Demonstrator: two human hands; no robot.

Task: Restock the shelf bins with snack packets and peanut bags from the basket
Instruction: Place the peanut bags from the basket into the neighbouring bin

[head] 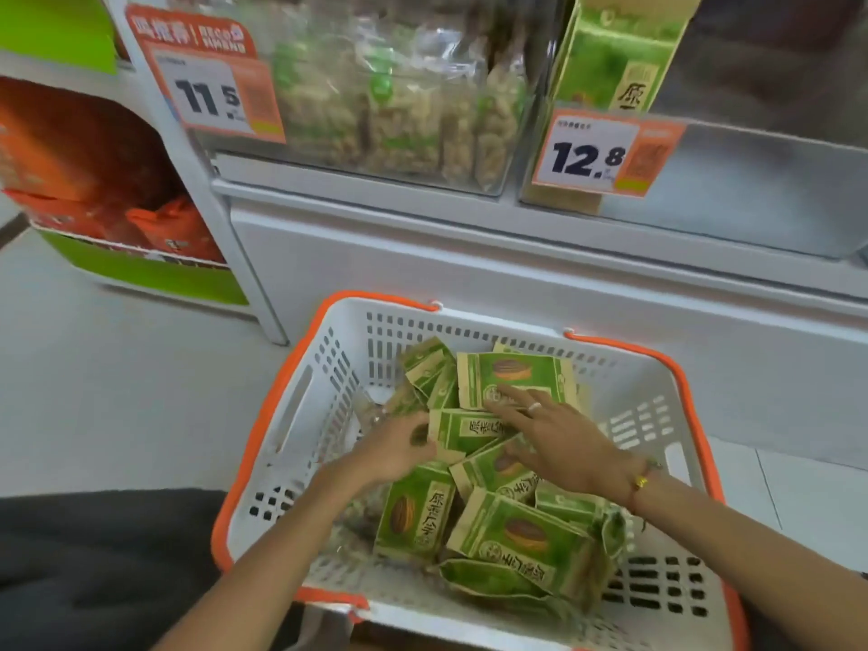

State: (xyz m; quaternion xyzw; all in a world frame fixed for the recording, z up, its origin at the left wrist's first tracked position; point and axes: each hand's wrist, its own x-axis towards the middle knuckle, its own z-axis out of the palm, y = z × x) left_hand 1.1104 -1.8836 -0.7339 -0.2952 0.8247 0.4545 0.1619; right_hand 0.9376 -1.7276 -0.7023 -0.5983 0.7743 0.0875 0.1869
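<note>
The fingers [509,400] of the right hand [559,439] are laid straight and spread on the green snack packets [512,533] piled in the white basket [300,415]. The left hand [394,446] is curled over a packet's edge beside them. Peanut bags [399,101] are seen in the shelf bin [357,176] above.

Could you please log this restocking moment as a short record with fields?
basket: white with orange rim, on the floor before the shelf
contents: green snack packets piled loosely
left hand: fingers curled at the packets' edge; grip unclear
right hand: fingers straight, resting on a packet
left bin: full of clear peanut bags, tag 11.5
right bin: one green packet upright, tag 12.8
</note>
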